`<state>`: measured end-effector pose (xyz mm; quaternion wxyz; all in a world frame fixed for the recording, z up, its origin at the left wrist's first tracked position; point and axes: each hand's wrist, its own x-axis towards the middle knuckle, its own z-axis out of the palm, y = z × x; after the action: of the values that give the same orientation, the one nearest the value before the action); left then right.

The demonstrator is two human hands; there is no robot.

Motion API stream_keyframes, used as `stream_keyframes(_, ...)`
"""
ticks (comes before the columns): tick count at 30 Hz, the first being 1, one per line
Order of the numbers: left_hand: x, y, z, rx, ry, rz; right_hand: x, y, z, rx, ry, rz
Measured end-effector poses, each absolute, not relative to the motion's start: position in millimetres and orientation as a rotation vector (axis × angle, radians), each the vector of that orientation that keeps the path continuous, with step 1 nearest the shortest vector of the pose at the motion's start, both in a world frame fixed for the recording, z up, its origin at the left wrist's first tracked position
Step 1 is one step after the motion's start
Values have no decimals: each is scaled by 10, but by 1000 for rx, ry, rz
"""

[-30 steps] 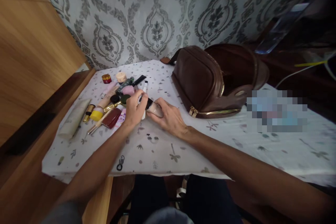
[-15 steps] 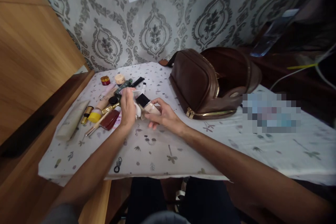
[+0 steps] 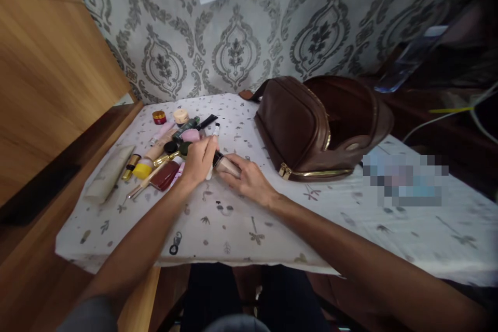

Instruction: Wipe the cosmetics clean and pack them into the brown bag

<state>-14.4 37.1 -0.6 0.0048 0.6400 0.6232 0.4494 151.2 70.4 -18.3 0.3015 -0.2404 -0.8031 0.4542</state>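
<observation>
A foundation bottle [image 3: 229,167] with pale beige contents and a black cap lies tilted between my hands, just above the cloth. My right hand [image 3: 251,179] grips its body with the fingers curled round it. At the cap end is my left hand [image 3: 199,160], its fingers closed on the black cap and partly hiding it. A small white item, mostly hidden, shows under the left hand. Left of that hand lie a dark red bottle [image 3: 165,175], a pink item [image 3: 190,135] and a round black-capped bottle [image 3: 170,147].
More cosmetics lie on the left: a yellow-lidded jar [image 3: 142,169], a pale tube [image 3: 109,174], a red jar [image 3: 159,117] and a cream jar [image 3: 180,116]. An unzipped brown leather bag [image 3: 291,124] stands at right. The patterned tablecloth [image 3: 233,233] meets a wallpapered wall.
My left hand has turned and closed its fingers on the bottle's black cap. My right hand keeps hold of the bottle, now tilted differently. The view has shifted slightly.
</observation>
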Motion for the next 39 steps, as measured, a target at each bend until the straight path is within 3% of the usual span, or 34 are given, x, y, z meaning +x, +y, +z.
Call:
stream_keyframes(4,-170,387,-28,1805,1859,1599,1519,710,-181,-557,-2119,1260)
stream_keyframes(11,-149,296,31,1913,1806,1691,1489,678,-126,-508,-1918,1728)
stream_keyframes(22,-29,325,-121,1880,1895,1581,1521,672,-217,-635,-2114,1331)
stream_keyframes(32,-64,279,-39,1823,1902,1794,1489,695,-136,-642,-1864,1604)
stream_keyframes(34,-41,249,-37,2122,1897,1735,1490,708,-141,-671,-1849,1597)
stream_keyframes(37,-14,227,-16,2606,1785,1353,1495,727,-149,-662,-1865,1575)
stream_keyframes(39,-39,238,3,2642,1841,1188,1497,735,-156,-649,-1909,1533)
